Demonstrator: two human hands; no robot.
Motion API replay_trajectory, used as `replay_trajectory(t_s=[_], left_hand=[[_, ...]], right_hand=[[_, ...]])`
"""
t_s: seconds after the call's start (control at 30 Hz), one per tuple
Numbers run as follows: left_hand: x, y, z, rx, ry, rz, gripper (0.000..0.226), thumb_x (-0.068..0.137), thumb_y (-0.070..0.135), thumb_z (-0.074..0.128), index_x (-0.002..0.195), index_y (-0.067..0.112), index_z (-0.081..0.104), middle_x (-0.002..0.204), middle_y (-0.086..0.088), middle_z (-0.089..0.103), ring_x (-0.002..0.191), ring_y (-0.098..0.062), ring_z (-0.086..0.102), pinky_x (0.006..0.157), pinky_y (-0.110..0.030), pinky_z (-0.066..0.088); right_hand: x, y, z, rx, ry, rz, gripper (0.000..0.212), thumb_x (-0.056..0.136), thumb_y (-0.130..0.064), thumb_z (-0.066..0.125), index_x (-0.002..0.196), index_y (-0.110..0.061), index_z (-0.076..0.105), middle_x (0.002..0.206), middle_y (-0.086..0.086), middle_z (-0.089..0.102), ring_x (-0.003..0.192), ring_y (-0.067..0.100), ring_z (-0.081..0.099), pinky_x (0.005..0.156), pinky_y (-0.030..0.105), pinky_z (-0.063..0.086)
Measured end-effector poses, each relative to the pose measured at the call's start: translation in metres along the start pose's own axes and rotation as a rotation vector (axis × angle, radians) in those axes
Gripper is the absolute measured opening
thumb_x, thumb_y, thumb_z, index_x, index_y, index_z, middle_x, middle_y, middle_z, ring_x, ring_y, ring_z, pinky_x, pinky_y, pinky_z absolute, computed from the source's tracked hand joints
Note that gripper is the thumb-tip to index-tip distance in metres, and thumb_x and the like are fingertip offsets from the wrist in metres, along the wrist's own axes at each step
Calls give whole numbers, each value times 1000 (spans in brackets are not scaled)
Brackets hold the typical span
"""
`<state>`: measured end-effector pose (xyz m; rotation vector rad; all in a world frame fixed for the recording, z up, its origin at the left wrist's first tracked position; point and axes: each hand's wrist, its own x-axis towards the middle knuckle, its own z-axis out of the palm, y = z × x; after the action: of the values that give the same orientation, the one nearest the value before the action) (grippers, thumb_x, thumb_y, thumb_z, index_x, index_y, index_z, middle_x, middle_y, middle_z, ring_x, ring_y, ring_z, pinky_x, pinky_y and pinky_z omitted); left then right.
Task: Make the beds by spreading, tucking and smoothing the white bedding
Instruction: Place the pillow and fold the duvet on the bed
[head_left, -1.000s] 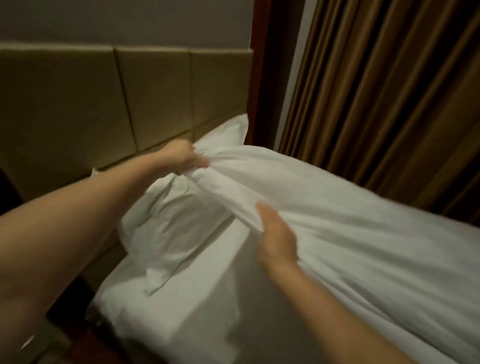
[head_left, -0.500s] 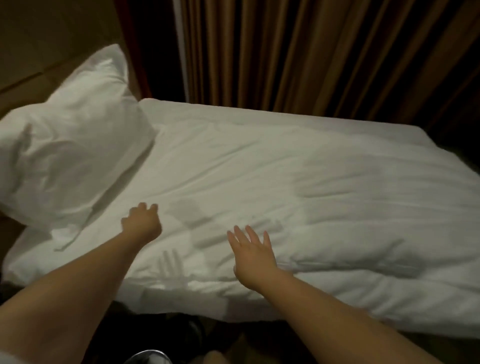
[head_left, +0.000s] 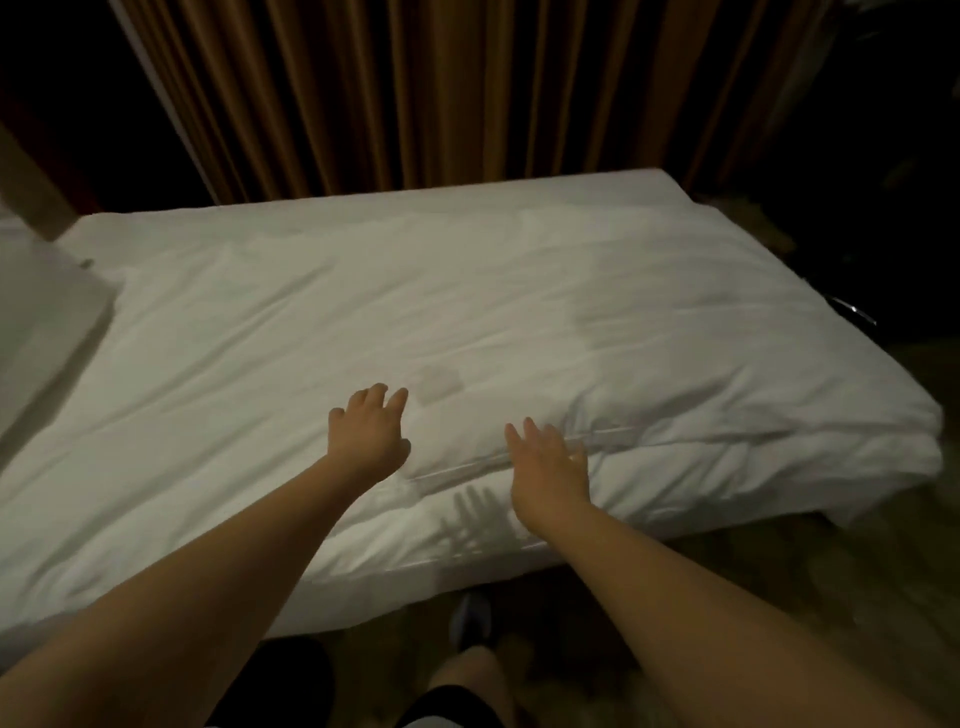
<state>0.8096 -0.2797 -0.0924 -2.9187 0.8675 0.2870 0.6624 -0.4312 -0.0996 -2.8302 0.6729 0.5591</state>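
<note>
A white duvet (head_left: 467, 312) lies spread over the single bed, wrinkled, with a raised fold running along its near right side. My left hand (head_left: 370, 435) reaches over the near middle of the duvet, fingers loosely spread, holding nothing. My right hand (head_left: 549, 462) is flat with straight fingers just over the fold near the bed's front edge; its shadow falls on the duvet's side. A white pillow (head_left: 41, 322) stands at the left edge, partly cut off by the frame.
Brown curtains (head_left: 441, 93) hang close behind the bed's far side. Dark floor runs along the near side, where my legs and a shoe (head_left: 470, 618) show. The bed's right end borders a dark area with a small shiny object (head_left: 852, 312).
Both hands let go of the bunched bedding near the pillow and moved right along the bed, opening out. The view swung right, so the pillow slid to the left edge.
</note>
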Motion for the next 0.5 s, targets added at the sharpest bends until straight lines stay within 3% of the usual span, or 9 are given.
replay_trajectory(t_s=[0.17, 0.27, 0.33, 0.4, 0.5], left_hand=[[70, 103, 59, 1, -125, 197, 66, 88, 47, 54, 146, 31, 26, 150, -2, 29, 135, -25, 32, 101, -42, 35], [121, 173, 106, -41, -150, 335, 57, 84, 44, 56, 136, 35, 36, 143, 0, 32, 131, -24, 35, 96, -42, 37], [147, 219, 130, 7, -153, 381, 66, 83, 47, 57, 140, 29, 28, 148, -5, 20, 138, -28, 24, 100, -49, 32], [167, 251, 150, 104, -221, 367, 88, 85, 51, 57, 149, 23, 4, 154, -13, 0, 144, -34, 6, 106, -59, 21], [191, 272, 165, 221, -278, 328, 80, 95, 40, 45, 150, 16, -7, 155, -20, 2, 141, -38, 11, 105, -58, 28]], right_hand=[[56, 100, 44, 107, -209, 272, 69, 99, -19, 35, 152, -31, -7, 160, -2, -12, 146, 32, -7, 112, 64, 8], [102, 163, 62, 76, -213, 345, 73, 99, -18, 36, 152, -30, -12, 159, 1, -17, 145, 36, -10, 112, 64, 5], [134, 201, 70, 53, -187, 363, 73, 99, -16, 35, 151, -29, -15, 159, 1, -19, 145, 37, -12, 112, 65, 2], [163, 228, 78, 28, -149, 354, 75, 100, -19, 37, 150, -28, -17, 159, 3, -20, 145, 37, -13, 110, 67, 0], [197, 251, 84, -45, -86, 284, 75, 100, -24, 39, 151, -29, -15, 159, 6, -17, 146, 34, -9, 111, 64, -1]])
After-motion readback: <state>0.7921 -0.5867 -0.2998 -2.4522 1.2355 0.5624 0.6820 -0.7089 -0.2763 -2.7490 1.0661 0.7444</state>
